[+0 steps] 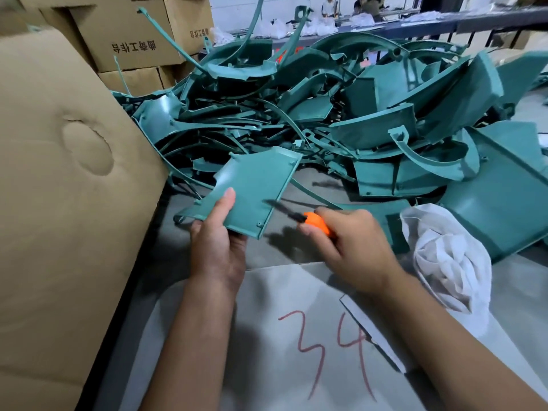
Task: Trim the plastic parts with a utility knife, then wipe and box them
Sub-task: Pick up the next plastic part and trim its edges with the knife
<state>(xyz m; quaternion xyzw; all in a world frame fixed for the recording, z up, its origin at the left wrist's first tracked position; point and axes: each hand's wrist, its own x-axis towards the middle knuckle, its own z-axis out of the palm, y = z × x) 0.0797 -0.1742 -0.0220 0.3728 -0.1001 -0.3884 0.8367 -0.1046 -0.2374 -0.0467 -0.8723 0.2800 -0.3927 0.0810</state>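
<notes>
My left hand [218, 241] grips a flat teal plastic panel [252, 185] by its near edge, thumb on top, holding it above the table. My right hand [350, 244] grips an orange utility knife [317, 222]. Its dark blade, blurred by motion, lies against the panel's right edge. Behind them a big heap of teal plastic parts [341, 114] covers the table. A crumpled white cloth [447, 256] lies at the right, beside my right wrist.
A large open cardboard box flap [59, 188] stands at the left. Stacked cartons [133, 40] fill the back left. A grey sheet marked "34" in red [311, 336] lies under my forearms. People sit at a far table [364, 7].
</notes>
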